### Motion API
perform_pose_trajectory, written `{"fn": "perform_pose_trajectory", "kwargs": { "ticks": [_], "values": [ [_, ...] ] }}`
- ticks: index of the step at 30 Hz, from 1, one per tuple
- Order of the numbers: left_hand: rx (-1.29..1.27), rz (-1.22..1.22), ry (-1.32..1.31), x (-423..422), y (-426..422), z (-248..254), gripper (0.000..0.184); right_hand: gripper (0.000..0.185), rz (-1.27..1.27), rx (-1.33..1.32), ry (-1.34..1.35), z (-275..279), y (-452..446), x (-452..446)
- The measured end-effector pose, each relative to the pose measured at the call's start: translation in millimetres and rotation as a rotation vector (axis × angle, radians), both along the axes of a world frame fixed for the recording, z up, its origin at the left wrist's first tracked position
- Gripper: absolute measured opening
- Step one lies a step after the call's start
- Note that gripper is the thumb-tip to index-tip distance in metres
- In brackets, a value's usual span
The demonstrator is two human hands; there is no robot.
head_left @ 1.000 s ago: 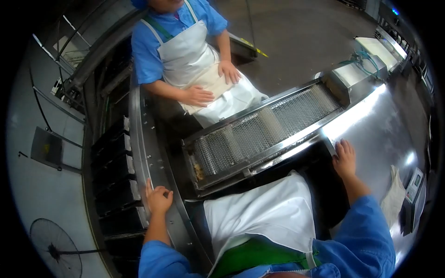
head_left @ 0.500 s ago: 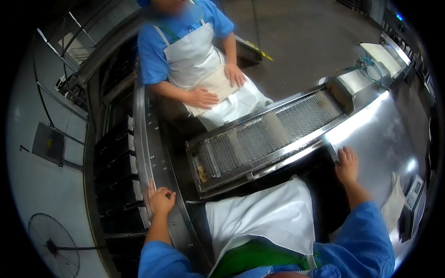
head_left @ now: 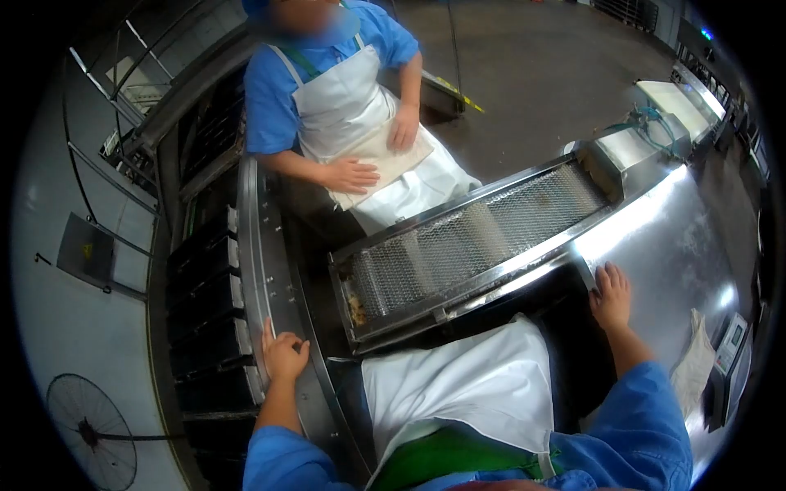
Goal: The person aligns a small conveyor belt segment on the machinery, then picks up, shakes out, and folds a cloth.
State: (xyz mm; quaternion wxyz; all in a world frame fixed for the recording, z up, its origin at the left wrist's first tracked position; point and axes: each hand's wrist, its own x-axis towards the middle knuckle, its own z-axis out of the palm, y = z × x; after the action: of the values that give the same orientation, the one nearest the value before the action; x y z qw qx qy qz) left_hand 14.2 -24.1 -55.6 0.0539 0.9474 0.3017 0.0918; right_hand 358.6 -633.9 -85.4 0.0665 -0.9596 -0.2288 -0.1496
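Note:
My left hand (head_left: 286, 355) rests on the metal rail (head_left: 282, 295) beside the row of black trays. Its index finger points forward and the thumb stands apart; nothing shows in it. On the right, my right hand (head_left: 611, 298) lies with its fingers on the near edge of the steel table (head_left: 671, 245), also holding nothing. Between my hands, a slanted wire-mesh conveyor (head_left: 467, 245) runs up to the right, with some yellowish crumbs (head_left: 356, 307) at its low end. My white apron (head_left: 467, 368) hangs just in front of it.
A co-worker in a white apron (head_left: 344, 106) stands across the conveyor, both hands on a beige cloth (head_left: 393, 159). Black trays (head_left: 209, 327) line the left side. A digital scale (head_left: 727, 352) and a crumpled cloth (head_left: 694, 360) lie at the right. A wire-guarded fan (head_left: 90, 434) is at lower left.
The co-worker's hand nearer the conveyor has shifted slightly inward over the beige cloth, and more of the cloth shows. My two hands stay in the same places.

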Motion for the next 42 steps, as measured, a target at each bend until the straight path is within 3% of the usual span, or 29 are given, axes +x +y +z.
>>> {"fn": "perform_pose_trajectory", "kwargs": {
  "ticks": [27,34,42],
  "values": [
    [-0.069,-0.019,-0.019,16,22,-3,0.015,0.063,-0.01,-0.059,0.032,-9,-4,9],
    [0.092,-0.086,-0.006,36,32,8,0.016,0.065,-0.044,-0.081,0.155,-7,-7,9],
    [-0.028,-0.067,-0.033,36,46,-3,0.019,0.063,-0.002,-0.115,0.102,-22,-18,16]
  ]
}}
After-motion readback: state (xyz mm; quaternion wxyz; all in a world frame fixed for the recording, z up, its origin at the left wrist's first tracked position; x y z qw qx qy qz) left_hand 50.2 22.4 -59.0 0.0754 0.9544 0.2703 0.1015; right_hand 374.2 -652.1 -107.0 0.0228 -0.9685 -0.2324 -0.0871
